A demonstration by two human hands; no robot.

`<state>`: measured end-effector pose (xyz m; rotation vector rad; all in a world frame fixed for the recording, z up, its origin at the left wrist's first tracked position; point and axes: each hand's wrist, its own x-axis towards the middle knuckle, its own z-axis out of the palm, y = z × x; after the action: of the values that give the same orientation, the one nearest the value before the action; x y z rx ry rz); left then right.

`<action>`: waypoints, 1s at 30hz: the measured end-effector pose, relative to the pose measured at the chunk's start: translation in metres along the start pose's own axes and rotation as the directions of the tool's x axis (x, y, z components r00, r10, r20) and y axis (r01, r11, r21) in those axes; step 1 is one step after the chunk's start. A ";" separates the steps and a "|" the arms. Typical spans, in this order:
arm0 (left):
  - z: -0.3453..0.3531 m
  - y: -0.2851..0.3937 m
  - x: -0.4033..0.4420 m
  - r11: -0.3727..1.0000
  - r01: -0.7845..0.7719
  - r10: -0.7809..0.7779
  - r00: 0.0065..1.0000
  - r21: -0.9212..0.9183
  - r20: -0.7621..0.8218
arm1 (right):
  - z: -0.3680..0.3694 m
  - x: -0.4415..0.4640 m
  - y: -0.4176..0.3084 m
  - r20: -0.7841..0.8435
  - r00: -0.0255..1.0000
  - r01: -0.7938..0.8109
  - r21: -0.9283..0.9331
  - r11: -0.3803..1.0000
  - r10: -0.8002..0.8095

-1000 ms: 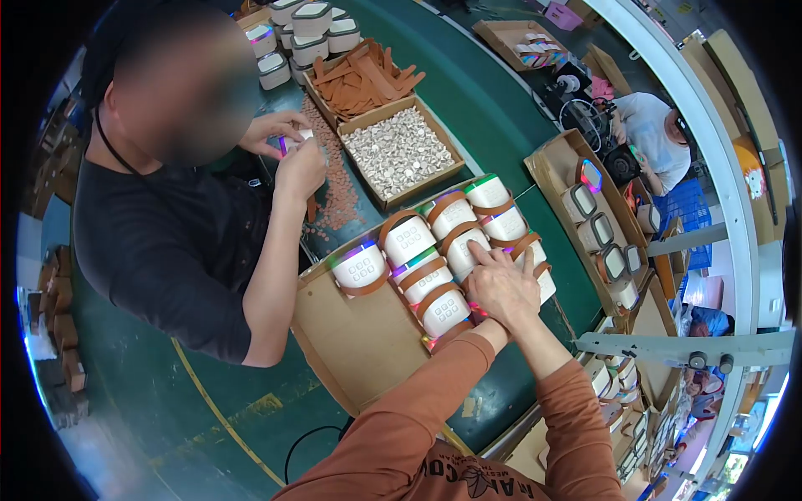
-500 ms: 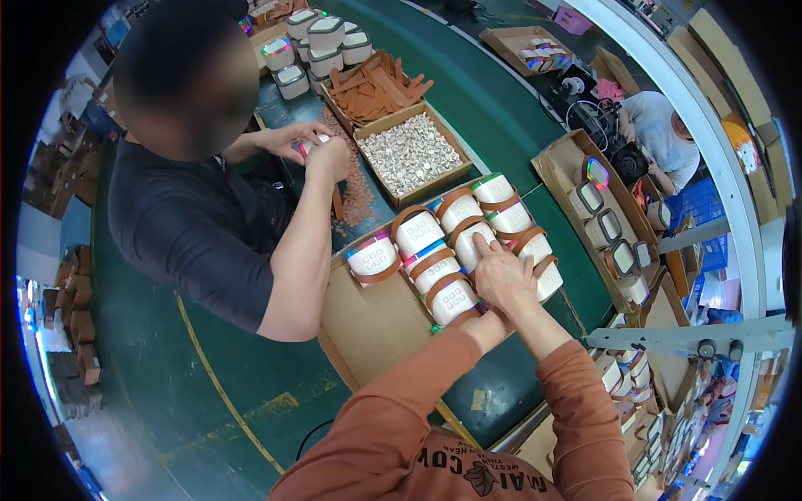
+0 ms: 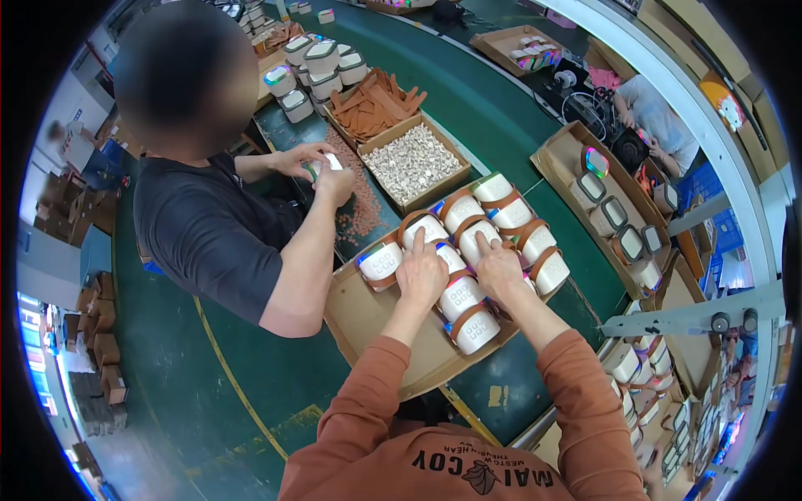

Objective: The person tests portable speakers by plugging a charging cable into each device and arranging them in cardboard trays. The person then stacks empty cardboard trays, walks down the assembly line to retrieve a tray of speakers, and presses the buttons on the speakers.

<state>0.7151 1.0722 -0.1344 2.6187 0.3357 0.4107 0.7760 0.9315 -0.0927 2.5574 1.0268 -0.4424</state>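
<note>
Several white speakers (image 3: 476, 331) with brown straps and coloured lights lie in a shallow cardboard tray (image 3: 359, 321). My left hand (image 3: 421, 271) is over the tray, its index finger extended onto a speaker in the upper left part of the group. To its right, my right hand (image 3: 499, 269) touches another speaker with an extended index finger. Neither hand grasps anything; the other fingers are loosely bent. The hands are apart, and the speakers beneath them are partly hidden.
A co-worker (image 3: 225, 234) at the left holds a small white device (image 3: 327, 164). Beyond the tray are a box of small white pieces (image 3: 413, 163) and a box of brown straps (image 3: 376, 104). More speakers fill a long box (image 3: 618, 217) at the right.
My left hand has come out from beneath my right wrist and moved left onto a speaker. My right index finger remains on its speaker. One more speaker shows at the tray's near side.
</note>
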 end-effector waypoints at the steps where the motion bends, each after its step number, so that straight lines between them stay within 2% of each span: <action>1: -0.002 0.002 0.001 1.000 0.029 -0.030 0.997 0.012 0.074 | 0.001 0.001 -0.001 -0.024 1.000 -0.013 0.007 1.000 0.013; 2: 0.001 0.001 0.001 0.999 0.030 -0.031 0.996 0.011 0.083 | 0.002 0.001 -0.001 -0.047 0.999 -0.026 0.015 1.000 0.026; 4: 0.004 0.001 -0.001 0.991 -0.064 0.068 0.997 0.115 -0.031 | 0.001 0.001 0.000 -0.039 0.999 -0.021 0.037 0.999 0.023; 6: 0.003 0.000 0.001 0.995 -0.049 0.046 0.998 0.087 0.030 | -0.001 0.000 0.002 -0.033 0.999 -0.018 0.075 0.997 0.021; 8: 0.003 0.002 0.001 0.999 0.038 -0.041 0.996 0.031 0.084 | -0.003 -0.001 0.002 -0.018 1.000 -0.017 0.099 0.995 0.019; 12: 0.005 0.005 -0.001 0.995 0.053 -0.062 0.993 0.090 0.104 | 0.003 0.003 0.003 -0.034 0.999 0.007 0.051 0.999 -0.005; 14: 0.005 0.006 0.000 0.994 0.049 -0.058 0.993 0.093 0.101 | 0.007 0.005 0.002 -0.108 0.994 -0.019 0.079 0.997 0.027; 22: 0.004 0.006 0.001 0.988 0.094 -0.116 0.976 0.125 0.183 | 0.012 0.006 0.004 -0.129 0.992 -0.001 0.104 0.995 0.015; 25: 0.006 0.006 0.000 0.986 0.103 -0.127 0.975 0.135 0.183 | 0.012 0.006 0.003 -0.073 0.997 0.000 0.073 0.997 0.006; 27: 0.006 0.007 0.000 0.986 0.102 -0.125 0.974 0.129 0.189 | 0.021 0.009 0.003 -0.182 0.983 0.001 0.090 0.996 0.015; 30: 0.004 0.007 -0.001 0.989 0.075 -0.097 0.979 0.126 0.180 | 0.014 0.005 0.003 -0.157 0.987 -0.005 0.114 0.993 0.023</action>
<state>0.7169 1.0637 -0.1347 2.7200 0.4208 0.1185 0.7793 0.9265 -0.1062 2.7359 1.0644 -0.3056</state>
